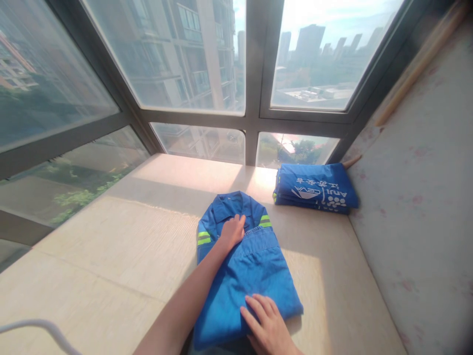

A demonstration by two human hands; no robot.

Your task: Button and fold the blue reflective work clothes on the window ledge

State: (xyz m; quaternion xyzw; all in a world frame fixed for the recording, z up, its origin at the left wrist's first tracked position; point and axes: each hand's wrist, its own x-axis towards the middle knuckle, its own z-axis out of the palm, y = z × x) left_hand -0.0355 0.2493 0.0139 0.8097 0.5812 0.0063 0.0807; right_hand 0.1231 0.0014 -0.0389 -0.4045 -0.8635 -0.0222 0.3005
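Note:
A blue work jacket (pixel 218 305) with yellow-green and grey stripes lies folded on the pale sill, its collar toward the window. My left hand (pixel 233 230) is on the upper part, just below the collar, with its fingers curled at the gathered edge of the blue cloth folded over the front. Whether it pinches that edge is hidden. My right hand (pixel 264 318) rests on the lower right part of the cloth, fingers spread, its thumb side near the bottom edge.
A stack of folded blue garments (pixel 314 187) with white print sits at the back right, by the patterned wall (pixel 424 197). Framed windows (pixel 253 88) rise behind the sill (pixel 129 236). A white cable (pixel 40 324) curves at the lower left.

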